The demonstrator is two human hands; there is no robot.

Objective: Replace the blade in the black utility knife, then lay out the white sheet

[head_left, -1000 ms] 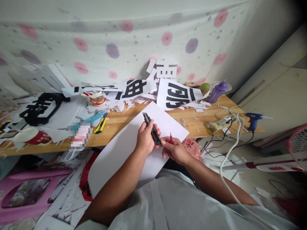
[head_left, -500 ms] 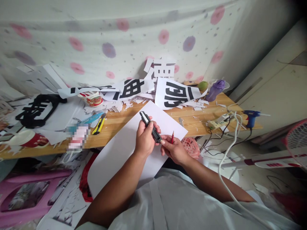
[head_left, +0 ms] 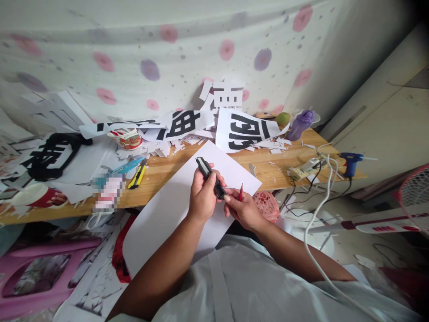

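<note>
One black cutter (head_left: pixel 204 168) hung over the white sheet (head_left: pixel 170 212), clamped in my left hand (head_left: pixel 203 197); my right hand (head_left: pixel 247 212) gripped a red pencil (head_left: pixel 241 192), touching the cutter's end. The sheet looked unmarked, uncut.

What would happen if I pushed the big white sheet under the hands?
The white sheet seems fairly stiff: it juts past the wooden table without visibly drooping. It looks thin, so it's probably light. Its smooth-looking face might make it slide easily.
</note>
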